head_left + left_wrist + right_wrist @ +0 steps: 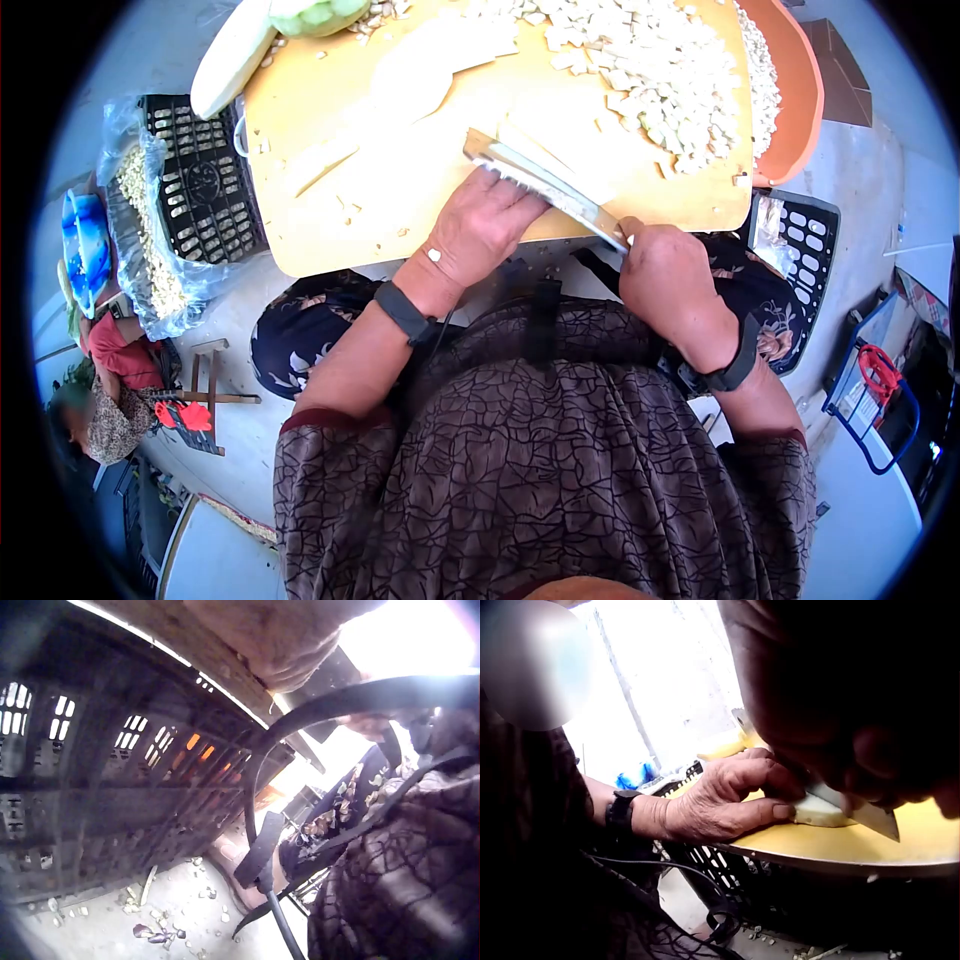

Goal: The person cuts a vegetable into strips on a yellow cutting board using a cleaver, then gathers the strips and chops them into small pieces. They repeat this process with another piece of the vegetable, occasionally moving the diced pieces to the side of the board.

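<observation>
On the yellow cutting board (pixel 330 215), my left hand (pixel 480 228) holds down a pale vegetable piece (pixel 821 813), thumb on its near side and fingers bent over it. My right hand (pixel 668 285) grips a knife (pixel 585 205) by its handle. The blade slants across just in front of the left fingers, its tip (pixel 889 825) showing beyond the piece in the right wrist view. Diced pale cubes (pixel 670 85) are heaped at the board's far right. A long pale peeled vegetable (pixel 228 65) lies at its far left. Glare washes out the board's middle.
An orange basin (pixel 800 90) with more cubes stands right of the board. Black crates (pixel 200 185) sit below and beside it. A plastic bag of pale bits (pixel 150 240) lies at left. Another person (pixel 115 400) sits far left. Scraps (pixel 157 934) litter the floor.
</observation>
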Tool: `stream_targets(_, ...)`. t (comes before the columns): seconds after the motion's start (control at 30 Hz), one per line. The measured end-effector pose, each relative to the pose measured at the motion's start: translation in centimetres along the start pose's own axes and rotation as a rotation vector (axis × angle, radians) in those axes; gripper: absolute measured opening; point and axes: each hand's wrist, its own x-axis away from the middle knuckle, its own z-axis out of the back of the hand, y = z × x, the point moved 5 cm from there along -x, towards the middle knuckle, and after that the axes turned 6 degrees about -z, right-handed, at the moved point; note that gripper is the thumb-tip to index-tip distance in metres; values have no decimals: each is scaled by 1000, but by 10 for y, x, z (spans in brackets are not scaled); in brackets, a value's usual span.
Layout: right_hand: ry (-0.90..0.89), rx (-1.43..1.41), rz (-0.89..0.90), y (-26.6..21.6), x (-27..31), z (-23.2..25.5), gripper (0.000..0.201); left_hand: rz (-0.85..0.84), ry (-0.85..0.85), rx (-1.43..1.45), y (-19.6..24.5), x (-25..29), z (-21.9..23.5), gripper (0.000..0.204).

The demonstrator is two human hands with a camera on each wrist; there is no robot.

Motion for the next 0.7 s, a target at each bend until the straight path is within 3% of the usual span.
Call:
stream_targets(0.1,-67,12,-53,1,-2,1,9,-26,91,23,2,-8,7,30)
stream_targets(0.27,-159,-3,-121,0,-3,11,11,-15,62,8,2,-8,5,28)
stream_targets(0.47,-34,-15,-59,-17,-18,-5,11,-84,135,11,2,-12,5,28)
stream_targets(0.7,-72,-101,-208,-8,-24,-3,15,-20,92,76,5,-14,10,22)
